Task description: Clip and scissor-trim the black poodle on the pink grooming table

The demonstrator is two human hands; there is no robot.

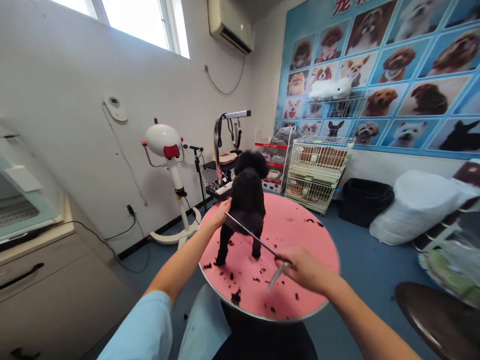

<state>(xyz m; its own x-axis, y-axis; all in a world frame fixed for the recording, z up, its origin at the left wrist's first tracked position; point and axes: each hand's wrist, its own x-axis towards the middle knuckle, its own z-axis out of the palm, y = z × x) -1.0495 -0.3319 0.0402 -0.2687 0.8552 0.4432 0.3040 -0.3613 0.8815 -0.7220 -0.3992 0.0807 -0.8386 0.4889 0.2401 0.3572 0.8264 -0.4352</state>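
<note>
A small black curly dog stands on a round pink grooming table, facing away from me. My left hand rests against the dog's left hindquarter, fingers closed on its fur. My right hand is closed around the handles of long thin metal scissors, whose blades point up-left toward the dog's rump and back legs. Clumps of cut black fur lie scattered over the pink top.
A white stand dryer is at the left wall. A metal grooming arm rises behind the table. White wire cages, a black bin and a big white sack stand at the right. A dark stool sits near right.
</note>
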